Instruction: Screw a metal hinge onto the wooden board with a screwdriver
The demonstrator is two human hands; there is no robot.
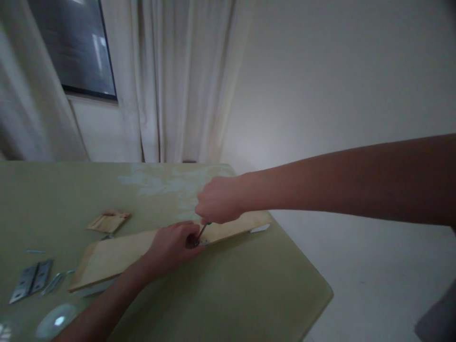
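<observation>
A long pale wooden board point(110, 254) lies across the table. My left hand point(174, 244) is closed at its front edge, thumb low and fingers curled over the top, around a small metal part point(204, 242) too blurred to make out. My right hand point(221, 199) is a fist above the board, wrapped round a screwdriver point(203, 231). The handle is mostly hidden in the fist; the thin shaft slants down to the spot beside my left fingertips. The screwdriver's tip cannot be made out.
On the table point(228, 294), a metal hinge point(32, 280) and several screws point(53, 283) lie at the left. A small wooden piece point(109, 221) sits behind the board, and a clear round dish point(56, 321) is at the front left. A white strip point(260, 228) shows under the board's right end.
</observation>
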